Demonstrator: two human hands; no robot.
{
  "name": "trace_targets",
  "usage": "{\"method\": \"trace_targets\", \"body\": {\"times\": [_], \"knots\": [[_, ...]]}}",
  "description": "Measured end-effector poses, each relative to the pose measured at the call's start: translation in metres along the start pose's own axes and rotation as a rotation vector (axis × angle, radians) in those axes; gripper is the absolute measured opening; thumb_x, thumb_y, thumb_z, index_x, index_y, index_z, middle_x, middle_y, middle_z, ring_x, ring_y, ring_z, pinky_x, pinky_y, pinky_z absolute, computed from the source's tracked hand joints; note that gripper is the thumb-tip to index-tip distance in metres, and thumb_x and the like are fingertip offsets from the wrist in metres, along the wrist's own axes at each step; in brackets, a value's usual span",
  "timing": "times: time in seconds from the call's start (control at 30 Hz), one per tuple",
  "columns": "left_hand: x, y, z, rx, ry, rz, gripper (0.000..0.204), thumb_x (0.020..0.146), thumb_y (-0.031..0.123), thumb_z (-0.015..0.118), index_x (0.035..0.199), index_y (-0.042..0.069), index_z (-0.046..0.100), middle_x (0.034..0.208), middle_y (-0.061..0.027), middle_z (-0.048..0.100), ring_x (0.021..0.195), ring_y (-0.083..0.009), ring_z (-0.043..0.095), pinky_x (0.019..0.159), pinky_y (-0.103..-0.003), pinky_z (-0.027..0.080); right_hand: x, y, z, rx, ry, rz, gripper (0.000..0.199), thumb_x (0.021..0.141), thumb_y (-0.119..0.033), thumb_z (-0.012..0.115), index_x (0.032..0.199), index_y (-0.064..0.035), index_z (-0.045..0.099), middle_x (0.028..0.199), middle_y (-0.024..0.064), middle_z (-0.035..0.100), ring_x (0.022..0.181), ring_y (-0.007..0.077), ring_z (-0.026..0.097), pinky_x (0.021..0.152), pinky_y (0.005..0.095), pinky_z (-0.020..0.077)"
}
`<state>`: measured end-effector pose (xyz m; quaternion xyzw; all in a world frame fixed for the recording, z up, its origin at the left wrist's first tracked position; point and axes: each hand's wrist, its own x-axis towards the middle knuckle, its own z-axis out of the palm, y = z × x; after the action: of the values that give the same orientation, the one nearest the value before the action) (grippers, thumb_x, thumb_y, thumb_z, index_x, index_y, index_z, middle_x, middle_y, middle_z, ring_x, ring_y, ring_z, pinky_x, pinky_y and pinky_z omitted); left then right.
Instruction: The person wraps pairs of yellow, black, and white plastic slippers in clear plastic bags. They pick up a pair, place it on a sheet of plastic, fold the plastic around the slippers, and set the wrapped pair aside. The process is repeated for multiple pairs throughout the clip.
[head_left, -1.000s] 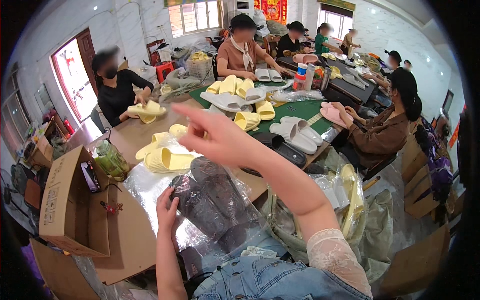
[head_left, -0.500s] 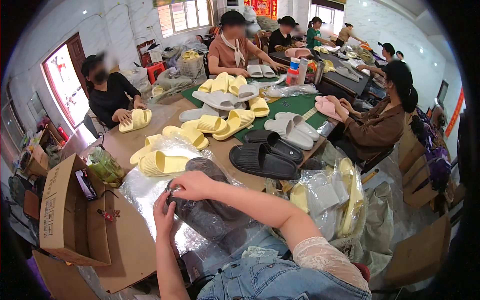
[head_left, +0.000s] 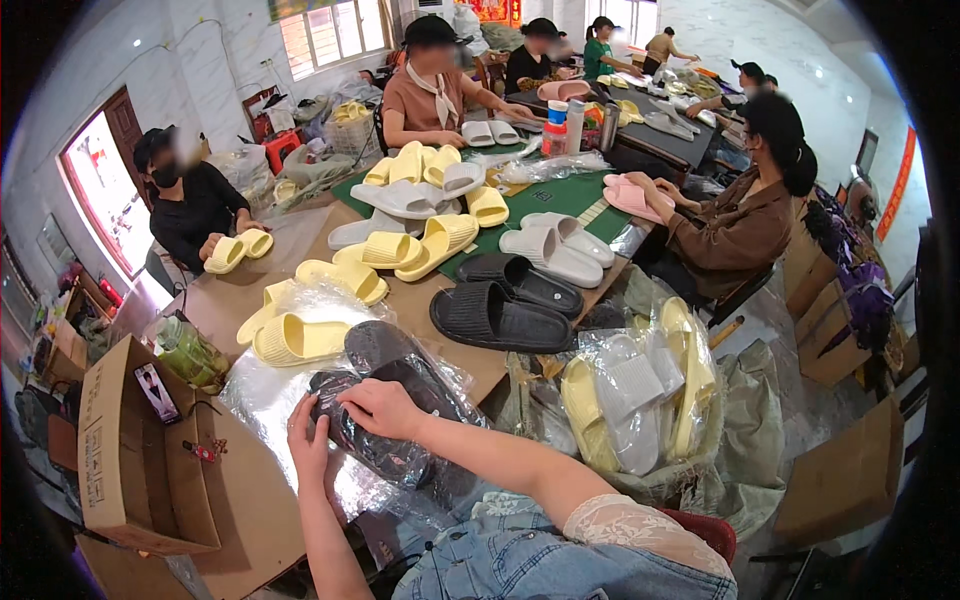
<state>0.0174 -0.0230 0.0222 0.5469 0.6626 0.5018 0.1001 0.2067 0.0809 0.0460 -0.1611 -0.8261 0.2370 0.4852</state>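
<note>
A pair of black slippers (head_left: pixel 380 440) lies in a clear plastic bag (head_left: pixel 455 395) on the table edge in front of me. My left hand (head_left: pixel 308 440) is at the bag's left side, thumb and fingers closed on the film by the slipper. Beside it, my right hand (head_left: pixel 383 408) reaches across from the right, its curled fingers pinching the film over the slipper's strap. Just beyond the bag sits a loose yellow slipper (head_left: pixel 300 338). A pair of unwrapped black slippers (head_left: pixel 500 317) stands farther right.
Yellow and grey slippers (head_left: pixel 400 200) are heaped mid-table. An open cardboard box (head_left: pixel 95 440) with a phone (head_left: pixel 157 392) stands left. Bagged slippers (head_left: pixel 635 390) fill a sack on my right. Co-workers sit around the table; one handles pink slippers (head_left: pixel 637 196).
My hands have moved from the bag's edge onto the slippers and slightly apart. The black slippers show more plainly through the film. The co-worker at left now has two yellow slippers showing.
</note>
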Motion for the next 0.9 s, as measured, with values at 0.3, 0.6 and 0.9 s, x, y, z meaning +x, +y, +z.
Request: {"method": "trace_targets", "body": {"times": [0.3,0.6,0.9], "knots": [[0.0,0.0087,0.001,0.013,-0.013,-0.005,0.04,0.089,0.006,0.063,0.128,0.003,0.062,0.138,-0.017,0.056,0.131,-0.0295,0.05,0.112,-0.039,0.035,-0.0027,0.0054,0.0014,-0.029,0.009,-0.008,0.013,0.087,-0.014,0.066,0.098,-0.0088,0.07,0.091,0.0071,0.071,0.082,0.027,0.067,0.071,0.0387,0.0543],[0.0007,0.0079,0.002,0.029,-0.004,-0.009,0.042,0.086,0.008,0.067,0.128,0.007,0.063,0.138,-0.0158,0.057,0.129,-0.0308,0.05,0.111,-0.04,0.037,-0.0018,0.0016,-0.0009,-0.045,-0.005,0.006,0.014,0.086,-0.013,0.066,0.098,-0.0088,0.071,0.09,0.0066,0.07,0.081,0.0266,0.067,0.07,0.0383,0.0543],[-0.0007,0.0103,-0.0013,0.042,-0.016,-0.008,0.041,0.089,0.007,0.064,0.13,0.005,0.062,0.139,-0.0167,0.056,0.132,-0.0289,0.049,0.112,-0.039,0.037,-0.0002,0.0018,0.002,-0.009,0.032,-0.017,0.012,0.086,-0.012,0.067,0.097,-0.0088,0.071,0.087,0.008,0.07,0.077,0.0269,0.067,0.067,0.0377,0.0539]]}}
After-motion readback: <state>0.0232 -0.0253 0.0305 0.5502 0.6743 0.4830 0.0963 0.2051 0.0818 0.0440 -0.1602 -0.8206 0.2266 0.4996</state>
